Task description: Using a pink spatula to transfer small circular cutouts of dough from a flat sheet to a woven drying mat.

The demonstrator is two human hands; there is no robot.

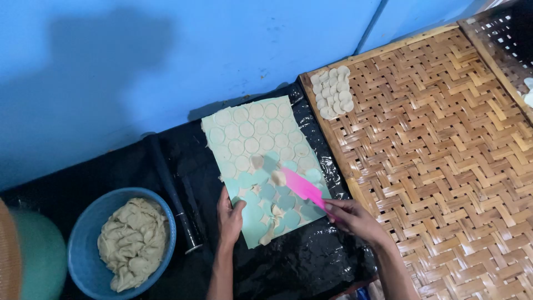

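Observation:
A thin sheet of pale dough (252,130) cut into several circles lies on a light green mat (252,233) over black plastic. My left hand (229,219) presses on the mat's near left edge. My right hand (352,218) grips a pink plastic scraper (302,188) whose blade lies on the mat among the empty round holes. A dough round (278,178) rests at the scraper's tip. Cut dough rounds (333,91) lie in rows on the woven bamboo tray (444,166).
A blue bowl (83,244) with a lump of dough (133,241) stands at the lower left. A dark rolling pin (172,191) lies beside the mat. A blue wall rises behind. A second woven tray (505,39) sits at the top right.

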